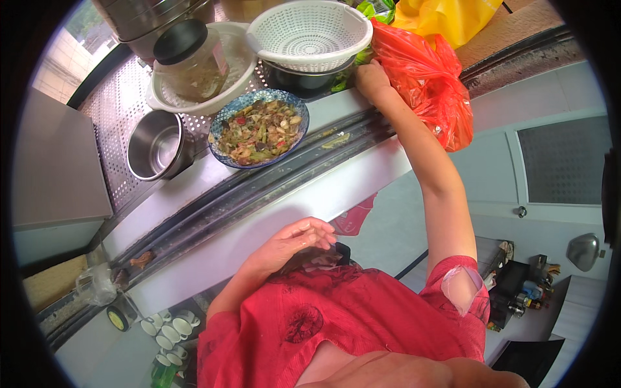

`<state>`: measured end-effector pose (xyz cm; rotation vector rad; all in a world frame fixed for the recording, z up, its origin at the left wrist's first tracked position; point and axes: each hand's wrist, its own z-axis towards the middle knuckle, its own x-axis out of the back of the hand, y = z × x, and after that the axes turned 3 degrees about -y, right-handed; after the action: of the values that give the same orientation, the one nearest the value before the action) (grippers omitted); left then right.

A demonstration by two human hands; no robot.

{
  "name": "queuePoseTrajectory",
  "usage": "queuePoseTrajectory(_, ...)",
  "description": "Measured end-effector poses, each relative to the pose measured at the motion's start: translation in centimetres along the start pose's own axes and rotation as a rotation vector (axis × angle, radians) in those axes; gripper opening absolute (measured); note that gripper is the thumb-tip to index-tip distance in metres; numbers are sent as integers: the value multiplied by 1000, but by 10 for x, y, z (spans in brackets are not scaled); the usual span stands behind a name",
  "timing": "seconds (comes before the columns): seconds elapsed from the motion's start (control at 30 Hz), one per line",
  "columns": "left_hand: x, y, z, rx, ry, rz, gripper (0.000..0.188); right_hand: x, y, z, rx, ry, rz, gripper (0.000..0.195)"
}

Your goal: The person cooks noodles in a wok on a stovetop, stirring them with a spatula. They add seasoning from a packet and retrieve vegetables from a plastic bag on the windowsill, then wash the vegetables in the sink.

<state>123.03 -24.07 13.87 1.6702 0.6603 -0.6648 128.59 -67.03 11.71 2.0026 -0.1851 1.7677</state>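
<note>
My right hand (372,80) reaches to the far side of the window sill, between a red plastic bag (422,82) and a dark pot (310,82). Leafy greens (343,80) show beside it; its fingertips are hidden, so what they grip is unclear. A white plastic colander (310,34) rests on the pot. My left hand (301,237) hovers before my body, wet and holding nothing, with its fingers loosely bent. In front of me, a blue patterned plate (303,109) of cooked food (262,131) stands by the sliding-window track (271,167).
A steel pot (160,145) sits left of the plate. Behind it, a dark-lidded jar (194,63) leans in a pale strainer basket (242,63). A yellow bag (446,19) lies at the back right. Several white mugs (170,334) are low on the left.
</note>
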Motion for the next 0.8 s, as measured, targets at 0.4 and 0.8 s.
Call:
queuePoseTrajectory(0.4,1,6,-4,-15,9,30,31,-36,20,35,-227,19,289,26)
queuePoseTrajectory(0.8,6,4,-11,-31,17,17,30,43,21,-35,-107,-255,1483,18)
